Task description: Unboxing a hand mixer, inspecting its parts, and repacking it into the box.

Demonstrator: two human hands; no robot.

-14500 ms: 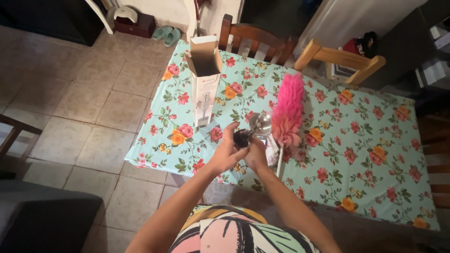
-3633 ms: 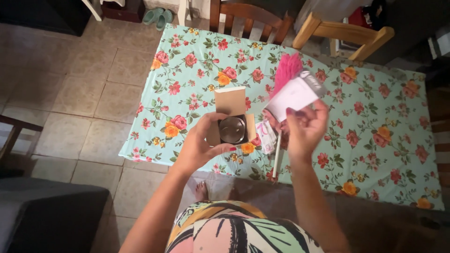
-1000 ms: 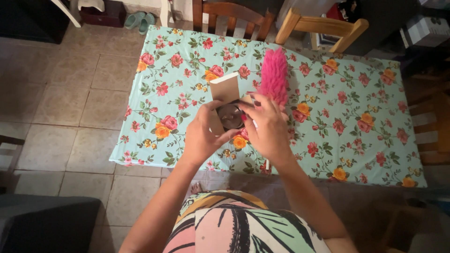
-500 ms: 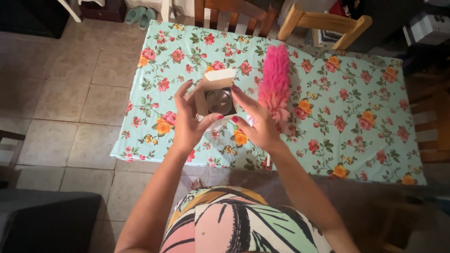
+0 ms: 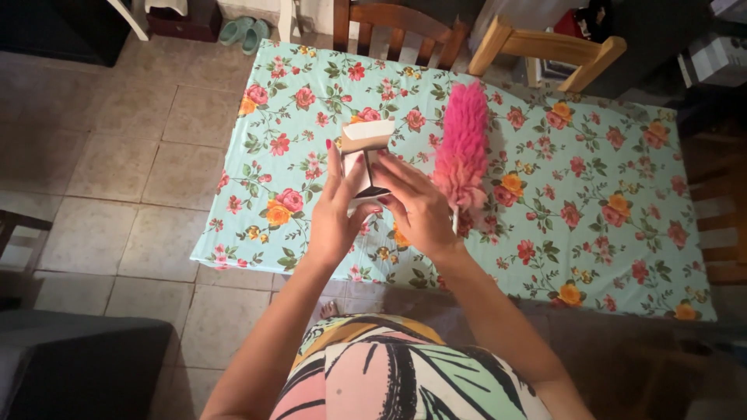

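I hold a small cardboard box [image 5: 364,163] between both hands, raised above the near half of the table. It sits upright between my palms, its brown top flap folded toward the far side and its white front face turned to me, with a dark patch low on that face. My left hand [image 5: 336,214] wraps the box's left side: the fingers [image 5: 336,167] are stretched nearly straight up along the wall, only lightly curled, pressing flat against the card. My right hand [image 5: 416,206] closes on the right side and lower front, fingers bent, their tips on the white face near the dark patch. Both hands grip the box; neither is spread free.

The box is thin, matte card with square edges. Just right of my right hand lies a pink feather duster [image 5: 463,148], fluffy and tapered, its pale handle hidden mostly behind my wrist. It lies on a floral tablecloth [image 5: 607,194], mint green with red, pink and orange roses. Two wooden chairs [image 5: 545,47] stand at the far edge.
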